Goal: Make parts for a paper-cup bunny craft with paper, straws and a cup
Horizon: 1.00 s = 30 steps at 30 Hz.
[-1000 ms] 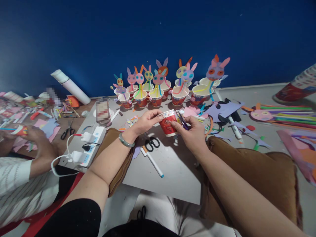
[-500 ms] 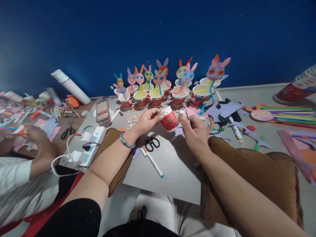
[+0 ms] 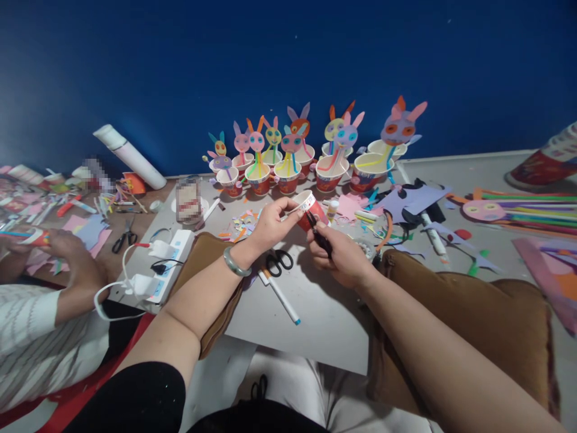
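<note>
My left hand [image 3: 274,224] grips a red paper cup [image 3: 318,210] with a white patterned rim, tilted above the table. In my closed right hand [image 3: 340,255] is a black-handled pointed tool [image 3: 323,240]; its exact kind is unclear. The tool's narrow tip lies against the side of the cup near the rim, and my fingers partly hide the cup's lower part. Just behind the cup stands a small bottle with a white cap [image 3: 332,209]. Black-handled scissors [image 3: 279,263] and a white marker with a blue end [image 3: 283,304] lie on the table below my hands.
Several paper cups with rabbit faces [image 3: 291,141] line the blue wall. Paper scraps [image 3: 419,201] and pipe cleaners [image 3: 541,210] lie to the right. Brown cushions [image 3: 464,325] flank me. At left are a power strip [image 3: 174,264] and a co-worker's hand [image 3: 67,249].
My right hand has moved left to the cup, bringing the black tool's tip against its side. The cup has turned, its opening now more toward me. My left hand keeps its hold.
</note>
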### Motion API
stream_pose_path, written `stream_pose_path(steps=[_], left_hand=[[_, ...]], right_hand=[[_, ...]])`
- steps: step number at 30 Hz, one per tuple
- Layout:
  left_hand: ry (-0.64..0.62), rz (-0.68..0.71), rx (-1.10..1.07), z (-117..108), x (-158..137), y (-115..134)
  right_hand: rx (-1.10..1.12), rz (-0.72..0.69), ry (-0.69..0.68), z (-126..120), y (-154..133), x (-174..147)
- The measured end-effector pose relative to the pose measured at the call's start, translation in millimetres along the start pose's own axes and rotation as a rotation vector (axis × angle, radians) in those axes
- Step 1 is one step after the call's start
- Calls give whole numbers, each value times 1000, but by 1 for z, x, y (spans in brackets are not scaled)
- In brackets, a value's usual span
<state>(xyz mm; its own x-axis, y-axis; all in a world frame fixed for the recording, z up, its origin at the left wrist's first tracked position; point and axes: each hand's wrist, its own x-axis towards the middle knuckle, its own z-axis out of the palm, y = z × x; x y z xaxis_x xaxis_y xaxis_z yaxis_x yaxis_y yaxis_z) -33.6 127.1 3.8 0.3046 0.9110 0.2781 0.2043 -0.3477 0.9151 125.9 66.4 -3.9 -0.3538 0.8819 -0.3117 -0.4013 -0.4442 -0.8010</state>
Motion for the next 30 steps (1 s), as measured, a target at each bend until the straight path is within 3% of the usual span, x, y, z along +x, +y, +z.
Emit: stream_pose_path(steps=[19, 30], left_hand=[[71, 110, 87, 2, -4, 7], [45, 97, 57, 2, -4, 5]], right_hand=[[126, 78, -31, 1, -4, -4], [126, 29, -8, 2, -3, -4]])
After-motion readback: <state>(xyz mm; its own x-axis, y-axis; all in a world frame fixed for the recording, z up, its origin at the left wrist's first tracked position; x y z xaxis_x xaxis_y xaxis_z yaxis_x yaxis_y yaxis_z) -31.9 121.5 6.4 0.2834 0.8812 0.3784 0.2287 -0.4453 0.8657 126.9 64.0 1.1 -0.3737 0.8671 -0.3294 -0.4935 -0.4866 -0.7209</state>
